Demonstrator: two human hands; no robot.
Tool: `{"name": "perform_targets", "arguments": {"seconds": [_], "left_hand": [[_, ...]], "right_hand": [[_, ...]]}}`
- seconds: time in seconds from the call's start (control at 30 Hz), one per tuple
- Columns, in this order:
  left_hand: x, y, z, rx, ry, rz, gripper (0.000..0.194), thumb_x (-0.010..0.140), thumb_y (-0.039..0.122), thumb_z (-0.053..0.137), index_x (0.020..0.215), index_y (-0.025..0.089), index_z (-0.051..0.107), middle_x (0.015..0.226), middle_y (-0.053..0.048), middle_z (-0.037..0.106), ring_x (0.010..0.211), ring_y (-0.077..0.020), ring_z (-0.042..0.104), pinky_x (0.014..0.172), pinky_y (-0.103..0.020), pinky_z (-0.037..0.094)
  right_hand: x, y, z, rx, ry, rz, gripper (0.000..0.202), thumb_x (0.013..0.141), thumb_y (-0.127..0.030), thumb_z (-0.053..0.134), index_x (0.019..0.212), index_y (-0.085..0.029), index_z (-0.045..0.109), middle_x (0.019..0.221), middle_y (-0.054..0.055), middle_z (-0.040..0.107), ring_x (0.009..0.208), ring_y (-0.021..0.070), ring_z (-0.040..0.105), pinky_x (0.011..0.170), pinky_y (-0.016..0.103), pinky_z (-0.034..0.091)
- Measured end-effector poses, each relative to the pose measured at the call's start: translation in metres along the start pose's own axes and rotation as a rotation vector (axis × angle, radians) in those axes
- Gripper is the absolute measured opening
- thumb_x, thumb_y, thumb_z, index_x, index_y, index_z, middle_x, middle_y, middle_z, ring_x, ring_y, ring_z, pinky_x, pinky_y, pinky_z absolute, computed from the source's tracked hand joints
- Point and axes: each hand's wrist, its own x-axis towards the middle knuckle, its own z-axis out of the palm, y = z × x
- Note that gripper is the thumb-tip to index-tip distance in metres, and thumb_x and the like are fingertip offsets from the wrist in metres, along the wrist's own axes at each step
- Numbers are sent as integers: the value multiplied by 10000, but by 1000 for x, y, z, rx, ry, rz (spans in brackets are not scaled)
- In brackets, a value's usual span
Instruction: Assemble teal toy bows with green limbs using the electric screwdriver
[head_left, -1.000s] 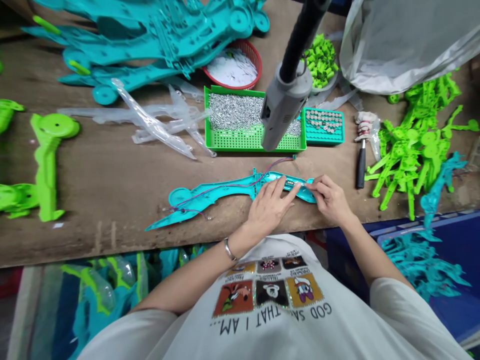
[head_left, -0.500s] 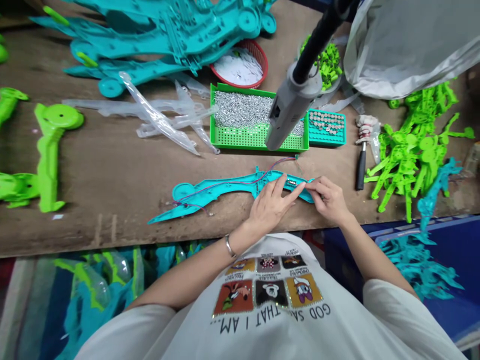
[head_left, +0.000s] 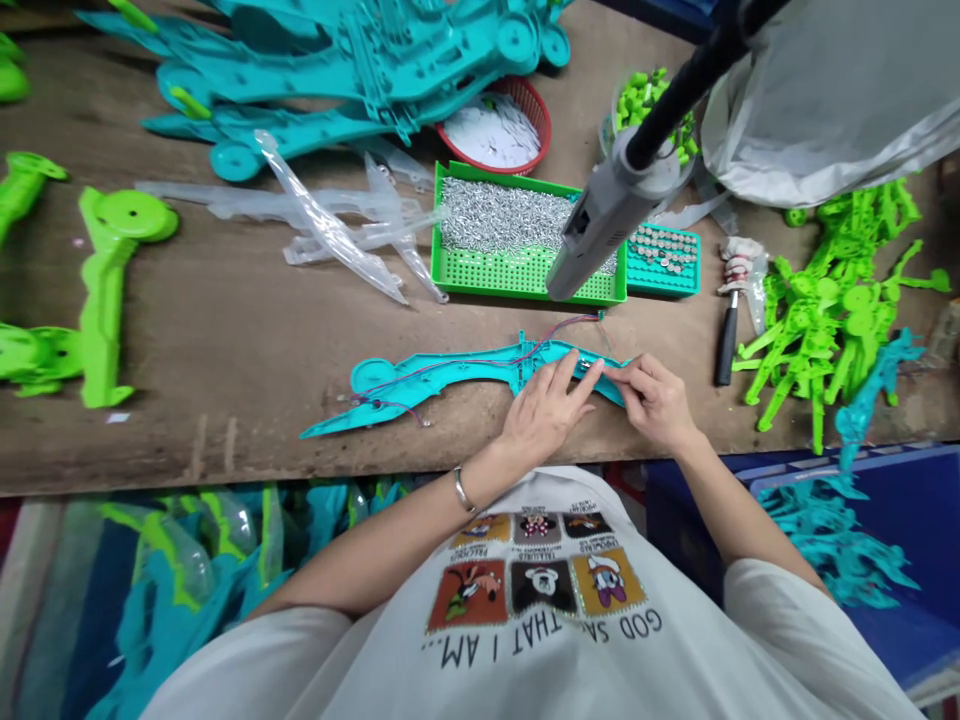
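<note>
A long teal plastic half-shell (head_left: 457, 366), shaped like a bow, lies on the bench in front of me. Thin red and blue wires (head_left: 559, 325) run along it and past its upper edge. My left hand (head_left: 546, 405) rests over its right part, fingers stretched and slightly spread. Between those fingertips a small shiny metal piece (head_left: 585, 366) shows in a recess. At the shell's right end my right hand (head_left: 654, 400) is closed in a pinch, its fingertips close to the left fingertips. Whatever sits in the pinch is too small to make out.
Beyond the shell stand a green tray (head_left: 495, 275) of small metal parts and a teal tray (head_left: 660, 275) of round cells. A hanging grey tool (head_left: 600, 225) reaches over them. Clear strips (head_left: 330, 225), a hammer (head_left: 727, 330) and lime-green parts (head_left: 832, 310) lie around.
The view has shifted slightly. My left fingertips have drawn a little closer to the right hand's pinch over the recess. The shell stays in place.
</note>
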Motion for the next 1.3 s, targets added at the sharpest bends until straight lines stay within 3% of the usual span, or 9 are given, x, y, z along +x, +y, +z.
{"name": "perform_targets", "arguments": {"seconds": [0.23,0.53,0.7,0.8,0.93,1.03,1.13,1.2,1.3], "left_hand": [[2,0,3,8,41,1,566,1059,348,511,1607,231,431,1549,-179,539,1269,-295,608,1064,-424,530],[4,1,-1,12,32,-7,550,1063,336,497,1602,235,445,1546,-180,545,1250,-295,615,1043,-424,546],[5,1,2,16,58,-17,572,1044,320,540,1604,274,438,1572,-189,514,1245,-312,636,1021,-452,566],[5,1,-1,0,84,13,658,1037,237,526,1659,290,316,1627,-198,442,1344,-324,604,1099,-487,533],[-1,1,-13,-54,161,79,642,1026,160,504,1641,172,322,1623,-253,421,1455,-345,523,1198,-530,453],[-18,-5,-28,-137,200,121,528,1021,147,512,1544,135,442,1502,-225,562,1382,-312,584,1150,-482,506],[-52,-26,-46,-234,242,87,352,1002,130,527,1349,173,569,1238,-142,703,1164,-238,683,1021,-396,576],[-81,-48,-59,-227,334,-20,229,978,121,548,1189,199,596,1066,-95,711,1021,-208,697,938,-361,589],[-121,-84,-78,-124,511,-319,138,954,165,599,1081,211,568,980,-61,669,919,-192,680,853,-339,579]], "right_hand": [[4,-3,-1,-84,-21,-29,330,1011,-170,523,1203,-267,774,884,56,642,778,173,634,672,283,501],[10,-4,-2,23,-48,28,286,1031,-224,528,1149,-230,788,804,38,597,726,164,620,670,292,502],[13,-3,-13,132,-21,8,247,1028,-244,562,1122,-230,790,812,39,657,766,166,650,712,310,526],[12,10,-27,126,88,42,199,1004,-250,603,1077,-230,787,862,48,713,788,176,662,730,330,532],[12,48,-36,-59,265,141,219,994,-262,596,1079,-215,792,860,60,705,755,188,637,723,351,530],[10,74,-31,-131,256,140,238,998,-250,575,1071,-206,797,910,87,737,841,219,666,795,386,551],[8,78,-27,-204,294,109,219,988,-265,594,1077,-218,789,1030,111,771,971,266,681,892,450,556],[8,65,-25,-222,336,88,207,978,-268,615,1100,-230,778,1068,112,775,996,282,690,908,470,560],[16,24,-19,-145,327,33,204,971,-246,632,1127,-258,763,1039,90,782,955,279,715,867,459,579]]}}
